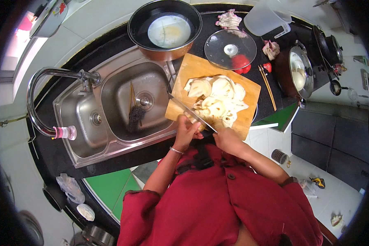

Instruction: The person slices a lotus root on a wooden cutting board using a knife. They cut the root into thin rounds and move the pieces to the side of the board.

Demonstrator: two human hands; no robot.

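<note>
A wooden cutting board (180,77) lies tilted across the right edge of the sink. Sliced lotus root (218,95) is heaped on it, pale with round holes. My right hand (230,141) grips a kitchen knife (192,112) at its handle, the blade slanting up and left over the board's near side. Close against the blade, my left hand (187,132) has its thumb and fingers around a small lotus root piece (202,127), mostly hidden by the fingers and the knife.
Left of the board is a steel double sink (117,92) with chopsticks and a dark scrubber (136,115). Behind it stand a deep pan (164,53) and a glass lid (216,46). To the right are chopsticks (268,89), a lidded pot (284,72) and a plastic jug (261,18).
</note>
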